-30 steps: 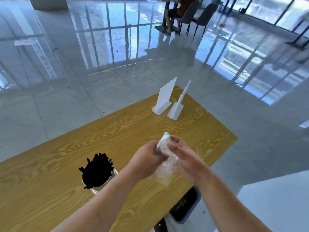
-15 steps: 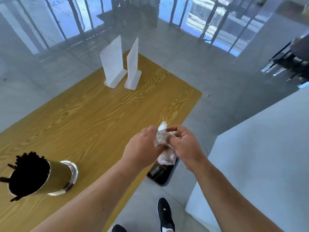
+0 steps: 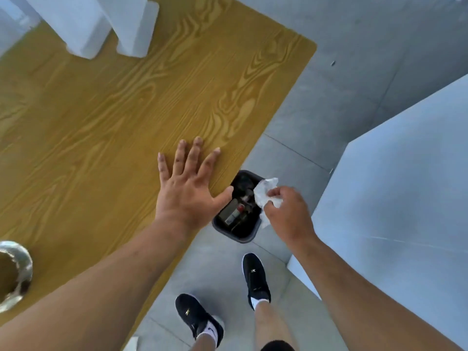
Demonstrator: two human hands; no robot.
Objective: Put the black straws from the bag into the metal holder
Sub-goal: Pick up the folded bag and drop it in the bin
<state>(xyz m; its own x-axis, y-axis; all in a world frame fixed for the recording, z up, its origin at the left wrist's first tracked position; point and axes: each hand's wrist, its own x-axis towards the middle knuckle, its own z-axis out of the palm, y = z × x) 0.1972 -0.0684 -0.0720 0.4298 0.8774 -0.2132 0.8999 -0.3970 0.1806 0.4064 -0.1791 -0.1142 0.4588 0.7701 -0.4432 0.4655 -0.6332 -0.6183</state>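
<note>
- Right hand hangs off the bench edge over the floor, fingers pinched together on the crumpled clear bag.
- Bag looks empty and balled up, no long axis to speak of; no straws visible in it.
- Dark bin sits on the floor directly below and just left of the bag; bag overlaps the bin's right rim in view. Judgement: next move is a short drop, release nearly straight down, shading left.
- Left hand lies flat on the bench near its edge, fingers spread apart, holding nothing; thumb reaches past the edge toward the bin.
- Metal holder at far left frame edge on the bench, well apart from both hands; contents cut off, can't tell.
- Room: open floor around the bin; pale block close on the right, bench edge on the left, shoes near behind the bin.
- Risk: light bag may drift and miss the bin.
</note>
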